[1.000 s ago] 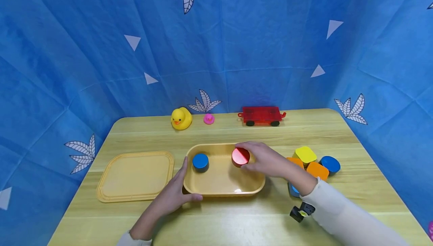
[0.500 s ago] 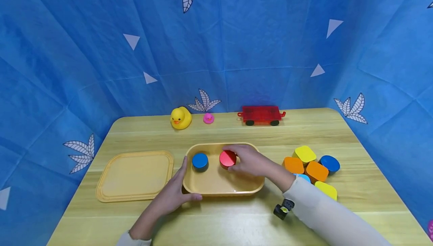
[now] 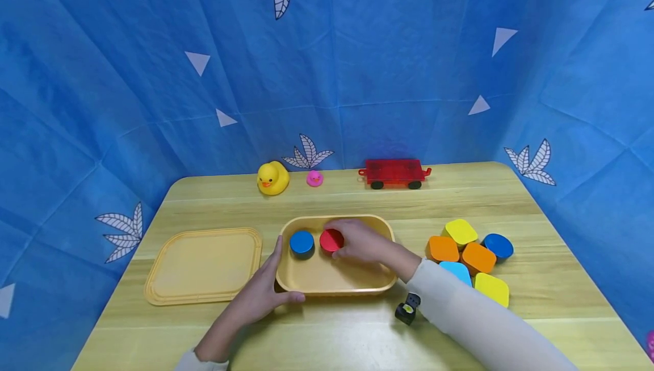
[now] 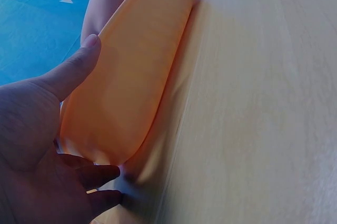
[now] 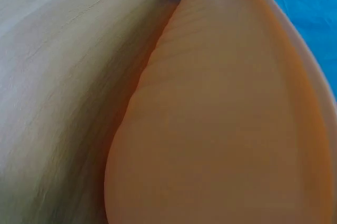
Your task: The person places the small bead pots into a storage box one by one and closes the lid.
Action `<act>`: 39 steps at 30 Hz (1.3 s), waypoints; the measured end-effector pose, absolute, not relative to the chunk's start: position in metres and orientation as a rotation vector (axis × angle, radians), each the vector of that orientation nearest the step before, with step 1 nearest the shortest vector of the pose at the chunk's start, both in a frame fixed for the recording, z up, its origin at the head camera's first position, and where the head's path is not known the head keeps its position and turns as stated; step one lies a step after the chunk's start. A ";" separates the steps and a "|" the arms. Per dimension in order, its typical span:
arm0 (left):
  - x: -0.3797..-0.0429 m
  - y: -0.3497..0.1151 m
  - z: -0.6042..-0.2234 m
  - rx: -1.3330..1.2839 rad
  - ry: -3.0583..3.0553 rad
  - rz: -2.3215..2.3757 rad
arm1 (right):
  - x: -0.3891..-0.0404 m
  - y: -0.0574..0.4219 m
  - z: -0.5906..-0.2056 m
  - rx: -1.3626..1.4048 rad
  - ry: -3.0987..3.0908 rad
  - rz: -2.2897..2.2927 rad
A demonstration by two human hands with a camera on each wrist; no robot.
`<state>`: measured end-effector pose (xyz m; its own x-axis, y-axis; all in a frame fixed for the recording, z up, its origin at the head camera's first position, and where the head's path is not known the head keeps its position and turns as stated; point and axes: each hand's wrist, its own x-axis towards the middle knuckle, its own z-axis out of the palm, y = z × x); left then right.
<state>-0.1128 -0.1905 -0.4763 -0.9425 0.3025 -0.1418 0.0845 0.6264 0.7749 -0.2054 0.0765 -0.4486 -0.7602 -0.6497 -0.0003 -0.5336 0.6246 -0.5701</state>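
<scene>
A: Surface and room?

B: Surface (image 3: 332, 331), pale wood-grain; blue printed cloth (image 3: 409, 59) hung behind. Along far edge: yellow duck (image 3: 273, 179), pink duck (image 3: 314, 178), red wagon (image 3: 393, 172). Toward left edge: flat tan tray (image 3: 204, 266). Toward right edge: coloured blocks (image 3: 478, 258), clustered.

A: Hands?

B: Left hand (image 3: 264, 286), from near edge: fingers spread wide against basin (image 3: 327, 280), mid-surface. Right hand (image 3: 360, 240), over basin: fingers narrowed, holding red block (image 3: 331, 241) inside it, just beside blue block (image 3: 302, 244).

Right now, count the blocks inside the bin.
2: the blue block toward the left end, and the red block to its right, held by the right hand, which could hide another.
</scene>
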 end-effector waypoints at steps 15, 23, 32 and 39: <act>-0.113 -0.190 -0.477 0.320 2.580 1.231 | -0.205 0.069 -0.451 -0.890 2.621 -0.841; -0.113 -0.190 -0.478 0.312 2.581 1.236 | -0.201 0.075 -0.448 -0.931 2.626 -0.878; -0.114 -0.191 -0.476 0.311 2.584 1.225 | -0.194 0.089 -0.441 -0.900 2.647 -0.937; -0.113 -0.190 -0.479 0.304 2.574 1.246 | -0.186 0.104 -0.435 -0.903 2.692 -0.907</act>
<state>-0.1132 -0.1901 -0.4785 -0.9428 0.3000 -0.1452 0.0722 0.6092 0.7897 -0.1864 0.1041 -0.4349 -0.8048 -0.5923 0.0389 -0.4950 0.6335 -0.5947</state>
